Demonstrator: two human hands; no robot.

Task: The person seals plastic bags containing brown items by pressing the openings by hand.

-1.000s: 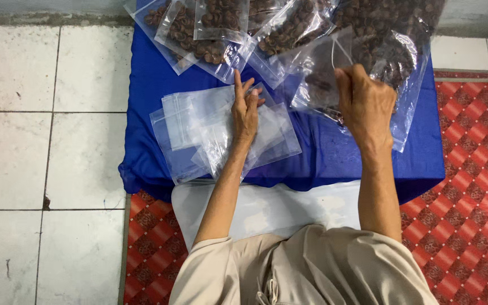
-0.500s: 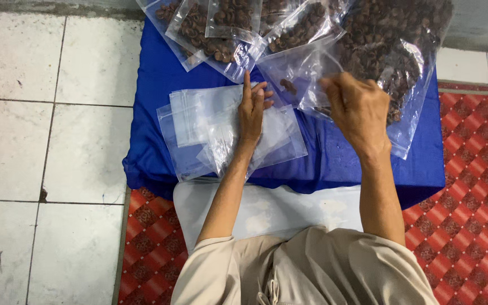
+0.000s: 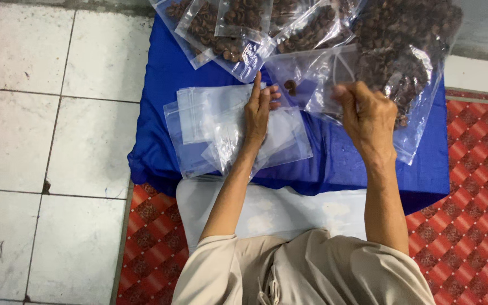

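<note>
On the blue cloth (image 3: 159, 85), her left hand (image 3: 258, 110) presses flat the stack of empty clear plastic bags (image 3: 210, 133); at three o'clock, her right hand (image 3: 365, 116) pinches a nearly empty clear bag (image 3: 303, 76), filled bags of brown nuts (image 3: 238, 28) crowding twelve o'clock.

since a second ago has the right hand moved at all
Yes. The right hand has dropped from the big bag of brown pieces toward the blue cloth's near edge.

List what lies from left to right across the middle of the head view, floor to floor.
White tiled floor → stack of empty clear bags → left hand → small clear bag with a few brown pieces → right hand → red patterned mat.
</note>
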